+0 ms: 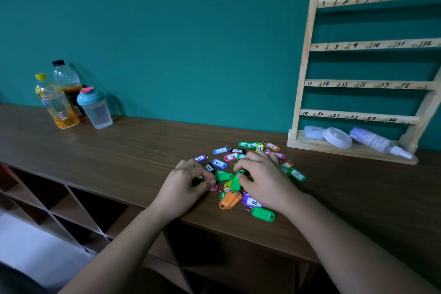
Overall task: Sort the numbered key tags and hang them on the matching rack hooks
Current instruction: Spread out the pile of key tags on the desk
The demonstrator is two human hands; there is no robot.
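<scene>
A pile of coloured numbered key tags [241, 174] lies on the brown table [119, 150], near its front edge. My left hand [186, 186] is at the pile's left side, with its thumb and fingertips pinching a black key tag [199, 180]. My right hand [262, 176] rests on top of the pile, fingers spread and bent, fingertips touching a green tag [236, 181]; it hides several tags. The wooden rack [307, 55] stands at the back right against the wall. It has four rows of hooks numbered 1 to 24, and nothing hangs on those in view.
The rack's base holds a white case [313, 132], a round white lid [337, 137] and a small lying bottle [379, 142]. Two drink bottles [57, 102] and a blue-lidded shaker cup [95, 108] stand at the back left. Open cubby shelves [71, 210] sit under the table.
</scene>
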